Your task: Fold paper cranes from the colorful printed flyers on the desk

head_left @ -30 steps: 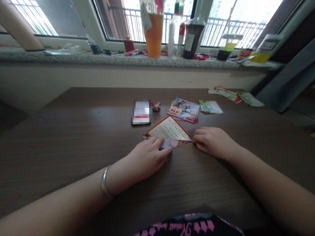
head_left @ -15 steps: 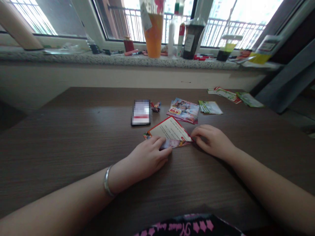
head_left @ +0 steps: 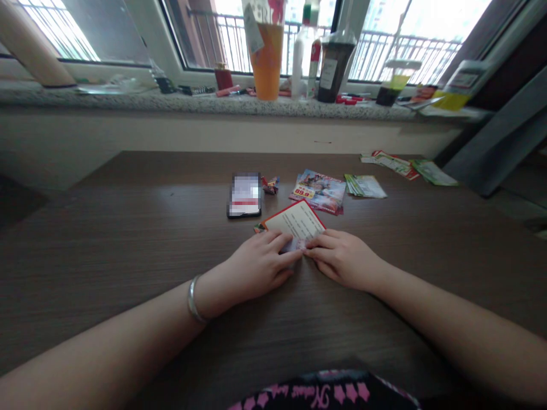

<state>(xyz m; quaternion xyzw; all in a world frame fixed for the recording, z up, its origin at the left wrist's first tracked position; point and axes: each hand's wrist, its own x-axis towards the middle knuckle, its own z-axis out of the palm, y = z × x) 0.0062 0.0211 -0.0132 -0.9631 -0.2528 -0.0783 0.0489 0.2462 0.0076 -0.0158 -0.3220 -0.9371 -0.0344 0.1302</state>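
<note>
A small printed leaflet (head_left: 299, 219), red-edged with a cream back full of text, lies folded over near the middle of the table. My left hand (head_left: 264, 257), a silver bangle on its wrist, holds the leaflet's near left part down, fingers partly bent over it. From the other side, my right hand (head_left: 342, 255) has its closed fingers on the near right fold. The fingertips of both hands almost meet at the near edge and cover part of the colourful printed strip.
Beyond the leaflet lie a phone (head_left: 244, 195), a small wrapped candy (head_left: 270, 185), a stack of colourful flyers (head_left: 319, 191) and some green-white cards (head_left: 365, 186). More paper strips (head_left: 397, 164) rest at the far right. Cups and bottles line the windowsill (head_left: 192, 105).
My right hand has slid left along the leaflet's near edge, from its right corner towards my left hand. The leaflet has shifted slightly, and its right corner is now covered.
</note>
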